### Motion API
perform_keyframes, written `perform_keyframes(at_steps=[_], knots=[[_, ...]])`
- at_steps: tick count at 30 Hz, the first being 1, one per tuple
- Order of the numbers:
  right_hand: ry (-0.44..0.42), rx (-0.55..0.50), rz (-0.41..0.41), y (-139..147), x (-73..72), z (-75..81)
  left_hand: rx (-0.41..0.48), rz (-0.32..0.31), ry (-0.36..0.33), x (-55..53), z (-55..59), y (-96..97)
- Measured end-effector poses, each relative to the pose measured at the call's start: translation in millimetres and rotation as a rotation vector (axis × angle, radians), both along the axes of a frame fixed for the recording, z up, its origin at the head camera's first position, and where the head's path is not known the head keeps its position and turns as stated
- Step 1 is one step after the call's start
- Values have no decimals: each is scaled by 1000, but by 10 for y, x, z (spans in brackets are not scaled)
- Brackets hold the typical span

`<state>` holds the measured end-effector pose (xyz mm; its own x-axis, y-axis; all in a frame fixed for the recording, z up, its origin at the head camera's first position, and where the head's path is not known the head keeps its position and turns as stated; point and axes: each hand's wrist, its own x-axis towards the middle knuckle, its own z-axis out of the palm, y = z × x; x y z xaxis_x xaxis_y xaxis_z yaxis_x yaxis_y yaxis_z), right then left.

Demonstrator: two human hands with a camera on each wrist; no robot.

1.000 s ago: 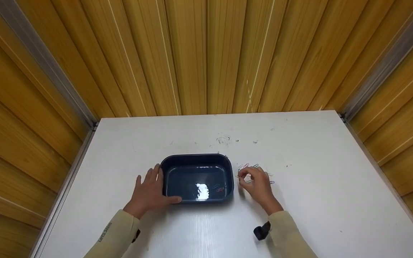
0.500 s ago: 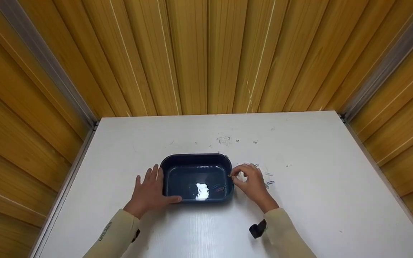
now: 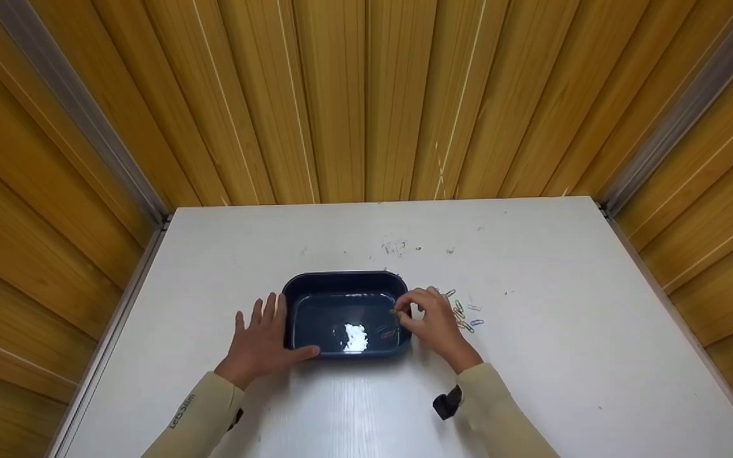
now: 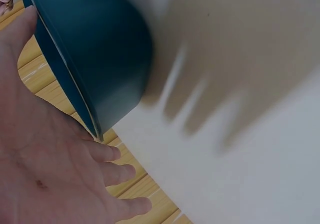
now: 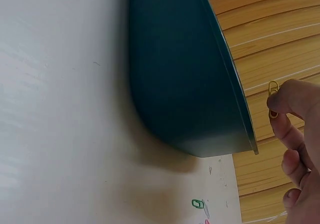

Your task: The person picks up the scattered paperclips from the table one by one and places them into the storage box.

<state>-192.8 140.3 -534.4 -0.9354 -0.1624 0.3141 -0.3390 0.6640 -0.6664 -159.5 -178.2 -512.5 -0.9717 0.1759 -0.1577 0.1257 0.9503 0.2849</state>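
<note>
A dark blue rectangular box [image 3: 328, 312] stands on the white table. At its left end my left hand [image 3: 258, 350] rests, fingers spread and straight, the thumb lying over the front rim. Over the right end of the box, my right hand [image 3: 435, 323] pinches a yellow paper clip [image 5: 273, 87] between thumb and index finger. In the right wrist view this clip shows above the rim level, with the other fingers loosely curled. Inside the box, near the right front corner, lie a pink paper clip [image 3: 389, 334] and a faint bluish one.
Several coloured paper clips lie on the table right of the box, among them a green clip [image 3: 459, 306] and a purple-blue clip [image 3: 477, 322]. Dark scuff marks [image 3: 395, 247] show behind the box. Yellow wood-patterned walls [image 3: 341, 127] enclose the table's back and sides.
My right hand has moved left from the loose paper clips to over the box's right end, carrying the yellow clip and uncovering more clips on the table. The left hand stays at the box.
</note>
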Motion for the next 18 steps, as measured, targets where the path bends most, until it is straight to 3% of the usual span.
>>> perform_keyframes(at_steps=[7, 18], knots=[[37, 20, 21, -32, 4, 5, -6, -33, 54, 10, 19, -18], [9, 24, 33, -82, 8, 22, -21, -50, 76, -3, 2, -41]])
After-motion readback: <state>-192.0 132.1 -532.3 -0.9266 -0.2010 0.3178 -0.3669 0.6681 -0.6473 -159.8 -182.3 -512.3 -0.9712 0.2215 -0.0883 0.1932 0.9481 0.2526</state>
